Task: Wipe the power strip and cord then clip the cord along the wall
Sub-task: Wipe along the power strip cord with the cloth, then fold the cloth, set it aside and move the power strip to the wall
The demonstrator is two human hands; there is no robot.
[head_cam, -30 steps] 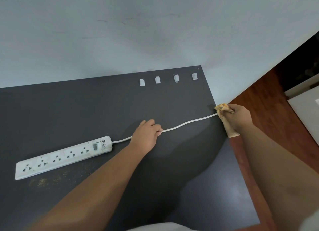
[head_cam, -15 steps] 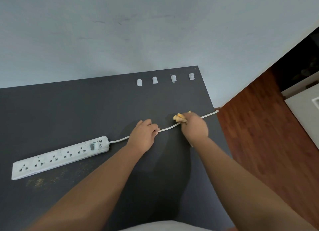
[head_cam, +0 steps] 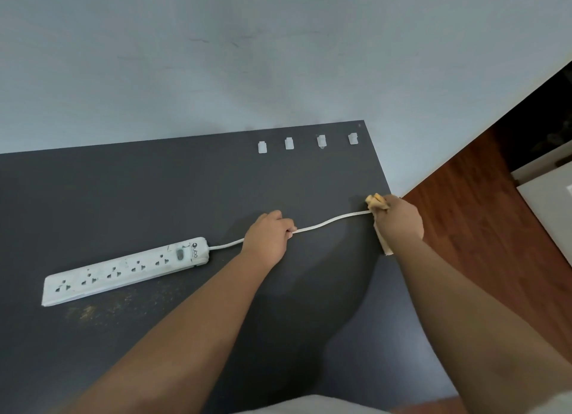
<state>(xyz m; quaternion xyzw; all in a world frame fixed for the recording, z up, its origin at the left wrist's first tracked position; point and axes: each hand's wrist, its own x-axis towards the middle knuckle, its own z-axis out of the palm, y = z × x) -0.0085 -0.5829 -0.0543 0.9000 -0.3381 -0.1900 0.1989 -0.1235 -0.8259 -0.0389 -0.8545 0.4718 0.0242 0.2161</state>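
Left hand pinching cord near power strip | right hand closed on yellow cloth round cord at table's right edge | cord axis left-to-right | likely next: stroke leftward toward left hand | wall clips beyond, unused

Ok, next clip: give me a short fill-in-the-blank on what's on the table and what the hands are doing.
1. The left hand pinches the white ____ beside the power strip.
2. The right hand grips a yellow ____ around the cord.
3. ____ white clips sit in a row near the wall.

Missing words: cord; cloth; four
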